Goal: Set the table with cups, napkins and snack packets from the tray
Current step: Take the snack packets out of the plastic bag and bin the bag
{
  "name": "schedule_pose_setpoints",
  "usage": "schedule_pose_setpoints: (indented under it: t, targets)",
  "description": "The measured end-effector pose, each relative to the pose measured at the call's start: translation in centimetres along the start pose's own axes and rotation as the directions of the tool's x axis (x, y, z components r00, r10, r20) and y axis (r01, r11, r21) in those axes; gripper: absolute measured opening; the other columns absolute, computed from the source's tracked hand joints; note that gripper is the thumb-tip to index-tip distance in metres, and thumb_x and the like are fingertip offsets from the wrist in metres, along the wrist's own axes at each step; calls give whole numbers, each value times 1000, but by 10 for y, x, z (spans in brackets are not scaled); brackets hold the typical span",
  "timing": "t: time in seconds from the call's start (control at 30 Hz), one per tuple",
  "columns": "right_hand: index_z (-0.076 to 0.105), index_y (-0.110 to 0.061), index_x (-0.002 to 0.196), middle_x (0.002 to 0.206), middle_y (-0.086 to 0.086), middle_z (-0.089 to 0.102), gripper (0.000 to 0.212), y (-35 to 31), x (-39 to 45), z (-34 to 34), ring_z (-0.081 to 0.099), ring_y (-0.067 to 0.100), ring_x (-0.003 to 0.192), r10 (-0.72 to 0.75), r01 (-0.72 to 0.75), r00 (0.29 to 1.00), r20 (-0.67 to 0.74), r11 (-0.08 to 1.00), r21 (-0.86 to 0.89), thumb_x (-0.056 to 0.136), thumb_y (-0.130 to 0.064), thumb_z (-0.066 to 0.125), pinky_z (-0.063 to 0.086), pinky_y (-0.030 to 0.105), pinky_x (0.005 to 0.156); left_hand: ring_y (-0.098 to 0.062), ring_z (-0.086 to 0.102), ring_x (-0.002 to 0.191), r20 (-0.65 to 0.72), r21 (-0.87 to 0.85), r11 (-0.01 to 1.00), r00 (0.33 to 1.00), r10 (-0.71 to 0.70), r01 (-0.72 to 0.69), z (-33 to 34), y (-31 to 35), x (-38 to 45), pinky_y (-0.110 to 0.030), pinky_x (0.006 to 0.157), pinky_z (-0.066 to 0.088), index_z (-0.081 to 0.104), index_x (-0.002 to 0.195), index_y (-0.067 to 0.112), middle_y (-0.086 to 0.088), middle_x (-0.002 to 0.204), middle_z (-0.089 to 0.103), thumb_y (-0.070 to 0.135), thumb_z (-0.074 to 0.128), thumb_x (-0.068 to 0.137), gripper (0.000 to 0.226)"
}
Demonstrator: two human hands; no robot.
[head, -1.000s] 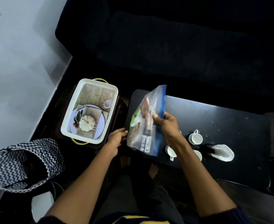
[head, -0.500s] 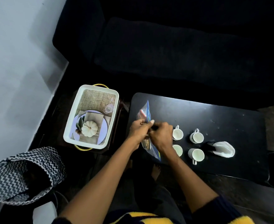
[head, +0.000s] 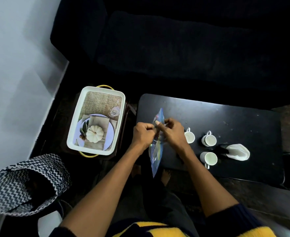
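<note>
A clear zip bag with a blue edge (head: pixel 156 156), holding snack packets, stands edge-on over the left end of the black table (head: pixel 226 117). My left hand (head: pixel 143 134) and my right hand (head: pixel 172 131) both pinch its top, fingers closed, close together. Three white cups are visible on the table: one (head: pixel 189 136) right beside my right hand, one (head: pixel 209 140) further right, one (head: pixel 208 158) nearer me. White napkins (head: pixel 238 151) lie in a heap right of the cups. The white tray (head: pixel 72 134) sits left of the table.
The tray's bottom shows a printed picture of a plate and pumpkin. A zigzag-patterned bag (head: pixel 21 183) sits at lower left. A dark sofa (head: pixel 175 48) runs behind the table, a pale wall (head: pixel 12 65) at the left.
The bag, held up flat in my right hand alone a second ago, came down to the table and turned edge-on. My left hand joined at its top. A fourth cup is now hidden.
</note>
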State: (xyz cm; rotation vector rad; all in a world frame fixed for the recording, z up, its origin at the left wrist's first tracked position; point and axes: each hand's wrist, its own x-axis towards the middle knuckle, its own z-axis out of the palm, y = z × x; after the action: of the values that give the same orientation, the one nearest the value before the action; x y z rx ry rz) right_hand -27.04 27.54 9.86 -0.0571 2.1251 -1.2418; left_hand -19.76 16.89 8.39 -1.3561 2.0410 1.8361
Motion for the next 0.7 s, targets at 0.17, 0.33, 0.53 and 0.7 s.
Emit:
schedule_pose_setpoints:
  t: [0.17, 0.33, 0.53, 0.7]
  targets:
    - [42, -18, 54, 49, -7, 43, 50, -10, 7, 10, 39, 10, 50, -88, 74, 989, -115, 990, -124, 97, -33, 61, 38, 29, 52, -26, 70, 57, -100, 57, 998, 994, 41, -35, -4, 11, 0, -38, 59, 59, 75, 66, 10, -7, 60, 72, 27, 77, 70, 18]
    - [39, -18, 50, 44, -9, 37, 53, -12, 4, 9, 33, 7, 43, -46, 12, 955, -292, 993, -117, 99, -23, 58, 30, 26, 46, -21, 70, 51, -290, -76, 997, 956, -30, 8, -11, 17, -3, -43, 53, 60, 73, 57, 19, -4, 54, 69, 19, 71, 71, 13]
    - [45, -16, 57, 47, -7, 39, 41, -6, 0, 9, 34, 14, 48, -222, 170, 961, -166, 945, -281, 95, -23, 57, 35, 34, 51, -17, 66, 55, -253, 79, 997, 967, 41, -21, -19, 17, 7, -35, 61, 60, 64, 67, 19, 3, 57, 66, 23, 71, 78, 13]
    - [64, -15, 79, 63, -2, 64, 20, -11, -4, 16, 59, 24, 62, -231, 151, 962, -148, 896, -417, 82, -35, 67, 44, 30, 57, -10, 51, 47, -227, 257, 952, 946, 229, -169, -17, 28, 9, -25, 51, 41, 63, 70, 8, 6, 54, 56, 18, 74, 81, 19]
